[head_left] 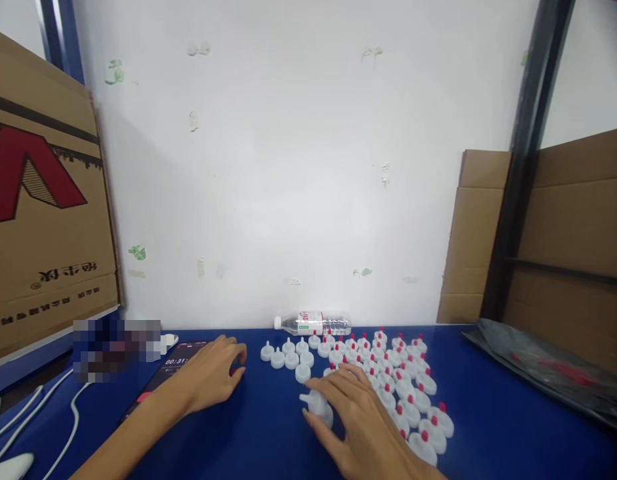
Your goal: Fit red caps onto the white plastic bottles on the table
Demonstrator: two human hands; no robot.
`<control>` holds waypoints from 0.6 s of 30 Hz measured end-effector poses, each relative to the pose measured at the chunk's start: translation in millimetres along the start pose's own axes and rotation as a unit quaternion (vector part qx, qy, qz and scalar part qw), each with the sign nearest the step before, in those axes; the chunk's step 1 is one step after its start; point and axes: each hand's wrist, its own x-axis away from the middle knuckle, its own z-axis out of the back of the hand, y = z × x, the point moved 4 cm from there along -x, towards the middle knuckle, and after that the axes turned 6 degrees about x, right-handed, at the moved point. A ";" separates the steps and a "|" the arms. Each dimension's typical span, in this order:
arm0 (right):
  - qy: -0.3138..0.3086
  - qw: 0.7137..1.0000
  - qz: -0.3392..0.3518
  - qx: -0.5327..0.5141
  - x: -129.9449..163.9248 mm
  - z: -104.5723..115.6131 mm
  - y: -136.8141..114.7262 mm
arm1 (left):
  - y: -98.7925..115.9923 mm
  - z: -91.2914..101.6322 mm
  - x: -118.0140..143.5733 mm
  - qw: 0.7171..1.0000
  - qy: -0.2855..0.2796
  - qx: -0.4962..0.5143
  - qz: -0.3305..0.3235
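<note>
Between the thumb and fingers of my right hand (356,413) is a white plastic nozzle cap (318,407), tilted so its bare spout points left. My left hand (216,373) is curled beside the phone, and a bit of red, apparently a small red tip cap (234,371), shows between its thumb and fingers. Just beyond my right hand stand several white nozzle caps without red tips (291,360). Many more nozzle caps with red tips (410,410) spread to the right, partly covered by my right hand.
A clear plastic bottle (313,324) lies against the wall. On the left are a phone (163,373) running a timer, white cables (74,413) and a large cardboard box (48,200). A grey plastic bag (548,373) lies on the right of the blue tabletop (258,440).
</note>
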 end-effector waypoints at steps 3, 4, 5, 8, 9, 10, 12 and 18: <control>-0.012 1.000 0.002 -0.004 -0.5 -0.3 -0.9 | -2.9 -2.4 1.6 0.999 -0.029 0.013 0.004; -0.014 1.000 0.001 -0.003 -0.4 -0.5 -0.9 | -3.4 -3.4 1.7 0.999 -0.035 0.015 0.004; -0.016 1.000 -0.001 -0.001 -0.3 -0.8 -0.9 | -3.7 -4.5 1.5 0.999 -0.039 0.016 0.002; -0.022 1.000 -0.005 0.003 0.0 -1.4 -0.6 | -4.1 -8.0 0.0 0.999 -0.042 0.018 -0.002; -0.024 1.000 -0.004 0.003 0.0 -1.5 -0.7 | -4.2 -9.0 -0.5 0.999 -0.043 0.018 -0.003; -0.025 1.000 -0.004 0.004 0.0 -1.5 -0.8 | -4.2 -9.6 -1.1 0.999 -0.044 0.019 -0.005; -0.027 1.000 -0.003 0.007 -0.1 -1.7 -1.1 | -3.3 -8.9 -1.9 0.999 -0.042 0.024 -0.010; -0.007 1.000 0.013 0.012 0.6 0.0 -2.2 | 17.1 7.8 -1.0 0.997 0.012 0.068 -0.036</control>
